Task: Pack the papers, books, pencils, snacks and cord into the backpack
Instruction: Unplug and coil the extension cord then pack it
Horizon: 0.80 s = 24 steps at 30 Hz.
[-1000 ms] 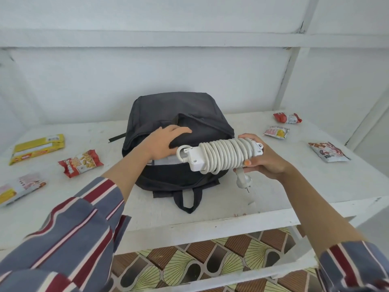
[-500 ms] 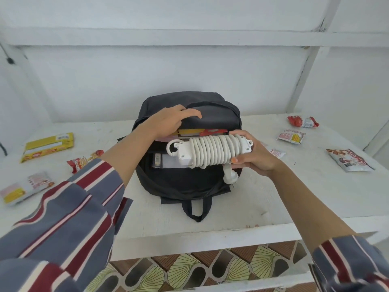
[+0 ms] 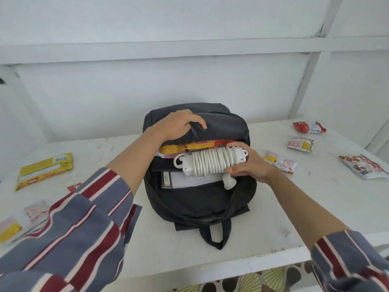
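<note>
Backpack [image 3: 200, 199] lies on the table [image 3: 273, 218]. Its mouth is wider than a second ago because your left hand [image 3: 179, 125] has pulled the top flap back, showing a yellow-red pack [image 3: 189, 145] and papers [image 3: 193, 179] inside. The wound cord [image 3: 210, 163] has come from over the table edge into the opening, plug hanging down, so it's nearly packed. Loose snacks [image 3: 281, 163] are not yet in. Left hand curls over the flap, gripping fabric. Right hand [image 3: 250, 163] clamps the cord's right end, thumb under, fingers on top.

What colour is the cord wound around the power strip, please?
The cord is white, like the power strip; clearest in the head view.
</note>
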Motion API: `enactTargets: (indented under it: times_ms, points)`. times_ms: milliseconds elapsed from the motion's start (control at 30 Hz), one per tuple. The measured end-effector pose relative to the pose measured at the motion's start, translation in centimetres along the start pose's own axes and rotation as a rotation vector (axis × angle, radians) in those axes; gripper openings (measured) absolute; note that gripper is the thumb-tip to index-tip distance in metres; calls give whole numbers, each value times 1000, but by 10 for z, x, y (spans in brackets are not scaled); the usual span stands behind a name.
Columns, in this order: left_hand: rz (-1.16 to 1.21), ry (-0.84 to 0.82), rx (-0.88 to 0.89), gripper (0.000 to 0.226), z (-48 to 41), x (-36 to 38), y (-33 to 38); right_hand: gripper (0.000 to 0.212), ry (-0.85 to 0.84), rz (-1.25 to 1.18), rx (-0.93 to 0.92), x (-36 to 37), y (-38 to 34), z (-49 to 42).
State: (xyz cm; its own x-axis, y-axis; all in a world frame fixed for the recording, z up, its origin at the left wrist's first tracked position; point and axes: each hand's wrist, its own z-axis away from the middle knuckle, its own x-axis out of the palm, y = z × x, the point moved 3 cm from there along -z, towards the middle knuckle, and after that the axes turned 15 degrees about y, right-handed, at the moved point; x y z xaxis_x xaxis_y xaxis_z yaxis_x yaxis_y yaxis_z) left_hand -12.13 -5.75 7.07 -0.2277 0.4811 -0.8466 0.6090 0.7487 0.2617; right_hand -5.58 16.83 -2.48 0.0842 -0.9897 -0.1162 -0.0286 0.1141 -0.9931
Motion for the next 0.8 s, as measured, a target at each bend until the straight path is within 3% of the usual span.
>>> enactTargets:
  times_ms: [267, 433, 633, 800]
  points:
    - [32, 0, 2, 47, 1, 2, -3, 66, 0, 199, -34, -3, -6, -7]
    - [31, -5, -6, 48, 2, 2, -3, 71, 37, 449, -142, -10, -11, -16]
    - [16, -9, -10, 47, 3, 4, -1, 87, 92, 604, -99, -16, 2, -20]
    - [11, 1, -16, 45, 4, 4, -1, 78, 94, 556, -228, -11, 0, -12]
